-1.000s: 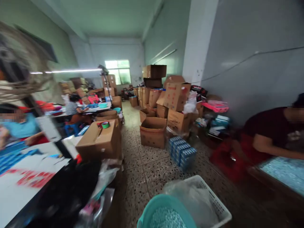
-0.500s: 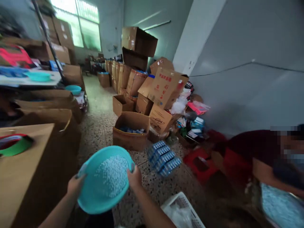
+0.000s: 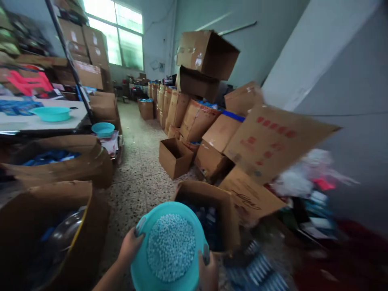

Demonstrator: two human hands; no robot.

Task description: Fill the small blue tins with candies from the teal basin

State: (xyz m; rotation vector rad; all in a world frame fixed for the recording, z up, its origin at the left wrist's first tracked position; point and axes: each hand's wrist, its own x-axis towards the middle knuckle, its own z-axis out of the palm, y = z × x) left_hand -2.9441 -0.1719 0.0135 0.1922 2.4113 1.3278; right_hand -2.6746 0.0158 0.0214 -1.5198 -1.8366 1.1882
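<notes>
A turquoise basin [image 3: 138, 264] with many small pale beads [image 3: 171, 247] inside is held low in front of me. My left hand [image 3: 131, 247] grips its left rim, and my right hand [image 3: 208, 268] grips its right rim. Just beyond the basin, to the right, stands an open cardboard box [image 3: 232, 214] with dark blue items in it. Blurred blue-and-white packs [image 3: 257, 270] lie on the floor to the right of my right hand.
Open cartons [image 3: 91, 161] stand along the left, below a white table [image 3: 75, 115] bearing another turquoise basin [image 3: 51, 114]. Tilted boxes [image 3: 273, 137] and a row of tall cartons line the right. A speckled floor aisle [image 3: 133, 141] runs between.
My view has moved forward along the aisle, and both hands have carried the basin with it. The boxes look nearer. The other person and the white crate have left the view.
</notes>
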